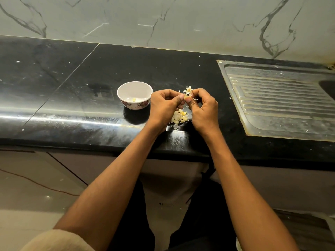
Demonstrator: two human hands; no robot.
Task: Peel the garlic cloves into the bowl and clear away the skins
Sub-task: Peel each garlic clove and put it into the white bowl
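A: Near to far, quick. What's closest?

B: Pile of garlic [179, 116] sits near the front edge of the black countertop [76, 73], between the two wrists. Cloves and loose skins mixed, can't split them by count.

A: Hands?

B: Both raised just above and behind that pile. Left hand [164, 105] has fingers curled, thumb and forefinger pinching one clove [185, 97]. Right hand [204, 107] is curled too, pinching the same clove from the other side. Thumb tips meet on it.

A: Clove axis?

B: Too small, mostly covered by the fingertips. Can't tell. A bit of papery skin [188, 90] sticks up behind the hands, whether it's attached to the clove or lying on the counter I can't say.

A: Key relation for the next move?

B: Bowl [135, 95]. It lies to the left of the clove, just beside the left hand's knuckles, near touching but I'd call it apart. Left hand is clearly the nearer one; right hand would have to cross over.

A: Bowl contents?

B: One small yellowish piece at the bottom, likely a peeled clove. So my guess is early in the task.

A: Farther back?

B: Steel drainboard [281, 98] set into the counter on the right, marble wall [163, 19] along the back edge.
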